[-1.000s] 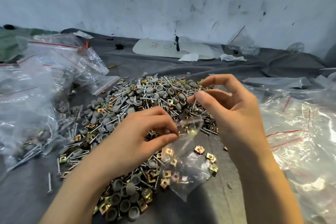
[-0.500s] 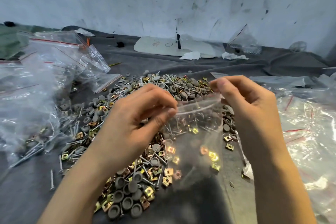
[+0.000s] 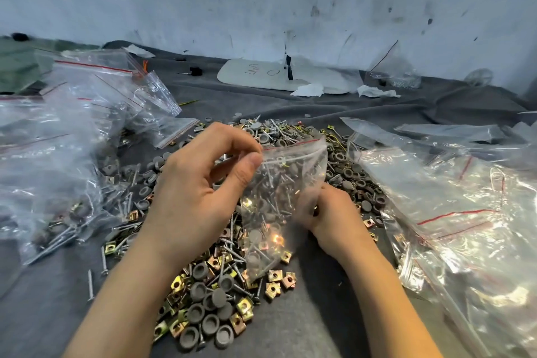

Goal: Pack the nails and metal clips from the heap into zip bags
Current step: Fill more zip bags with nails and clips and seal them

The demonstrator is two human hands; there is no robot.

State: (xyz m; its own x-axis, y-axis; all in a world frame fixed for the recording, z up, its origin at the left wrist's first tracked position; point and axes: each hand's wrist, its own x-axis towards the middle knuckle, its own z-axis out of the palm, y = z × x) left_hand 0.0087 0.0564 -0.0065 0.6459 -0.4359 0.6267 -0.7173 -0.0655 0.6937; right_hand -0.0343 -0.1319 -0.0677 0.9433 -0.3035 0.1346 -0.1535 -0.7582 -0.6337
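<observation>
- Zip bag [image 3: 290, 183]: clear, hanging over the heap, its top left corner pinched between thumb and forefinger of the left hand [image 3: 197, 192].
- Right hand [image 3: 334, 212]: low behind the bag's right edge; fingers blurred through the plastic, grip cannot be told.
- Heap [image 3: 215, 299] of nails and clips: under both hands, on grey cloth [image 3: 305, 322].
- Other bags [image 3: 465, 212]: outside each hand.

The right hand [image 3: 334, 213] is blurred, fingers hidden behind the zip bag [image 3: 290, 171].
</observation>
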